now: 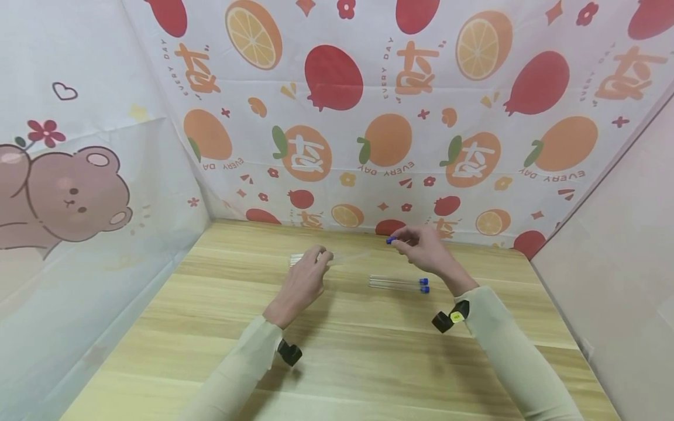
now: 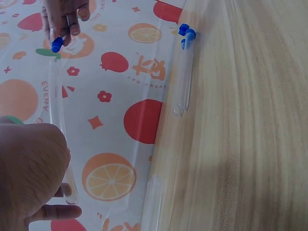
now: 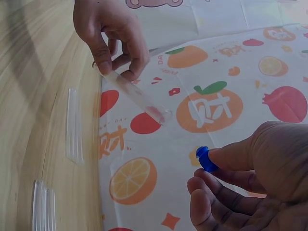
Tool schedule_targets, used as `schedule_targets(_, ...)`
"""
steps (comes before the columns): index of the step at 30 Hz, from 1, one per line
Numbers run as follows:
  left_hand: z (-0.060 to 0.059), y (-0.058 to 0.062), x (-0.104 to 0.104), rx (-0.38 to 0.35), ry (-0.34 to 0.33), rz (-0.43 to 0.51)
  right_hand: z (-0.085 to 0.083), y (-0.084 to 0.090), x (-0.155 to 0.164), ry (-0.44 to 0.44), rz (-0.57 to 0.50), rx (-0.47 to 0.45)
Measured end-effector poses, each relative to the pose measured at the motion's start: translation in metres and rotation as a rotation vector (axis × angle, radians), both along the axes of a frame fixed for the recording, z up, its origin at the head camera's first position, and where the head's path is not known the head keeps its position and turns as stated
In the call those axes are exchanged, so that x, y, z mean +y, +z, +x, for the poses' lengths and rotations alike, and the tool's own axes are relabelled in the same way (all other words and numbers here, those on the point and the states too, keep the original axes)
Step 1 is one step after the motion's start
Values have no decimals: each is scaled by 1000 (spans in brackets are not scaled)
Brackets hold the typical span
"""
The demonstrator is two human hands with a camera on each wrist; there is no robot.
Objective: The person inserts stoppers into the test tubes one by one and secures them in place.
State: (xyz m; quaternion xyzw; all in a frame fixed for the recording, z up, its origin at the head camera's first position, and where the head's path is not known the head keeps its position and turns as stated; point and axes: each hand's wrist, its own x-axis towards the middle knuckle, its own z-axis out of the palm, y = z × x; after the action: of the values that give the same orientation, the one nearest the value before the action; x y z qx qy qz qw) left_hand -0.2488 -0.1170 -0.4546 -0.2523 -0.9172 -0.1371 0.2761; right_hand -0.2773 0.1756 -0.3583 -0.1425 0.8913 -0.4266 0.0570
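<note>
My left hand [image 1: 307, 280] holds a clear test tube [image 3: 139, 99] between thumb and fingers, raised above the table. The tube's free end points toward my right hand [image 1: 425, 251]. Thumb and forefinger of that right hand pinch a small blue stopper [image 3: 206, 159], which stands a short gap away from the tube's mouth in the left wrist view. Two tubes with blue stoppers [image 1: 424, 285] lie side by side on the table under the right hand. More clear tubes [image 3: 73, 126] without stoppers lie by the left hand, partly hidden behind it in the head view.
The wooden table [image 1: 337, 351] runs back to a fruit-print cloth [image 1: 337, 193] hanging as a wall. A bear-print cloth [image 1: 31, 292] rises on the left, a plain pale wall [image 1: 621, 251] on the right. Black wrist cameras [image 1: 289, 353] are strapped at both sleeves.
</note>
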Motion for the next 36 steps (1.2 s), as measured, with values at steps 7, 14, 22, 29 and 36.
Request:
schedule_targets(7,0,4,3,-2,3,-14,3,-1,-7,39,-10,24)
schedule_targets(14,1,7,7,-3,-9,-18,3,-2,-10,60,-4,36)
schedule_targets(22,1,8,8,3,-14,-24,4,-4,-11,79,-8,-7)
schedule_targets(29,0,8,10,-8,-26,-22,5,-5,-12,74,1,-22)
schedule_targets(36,0,8,12,-15,-28,-27,4,-8,-13,78,5,-9)
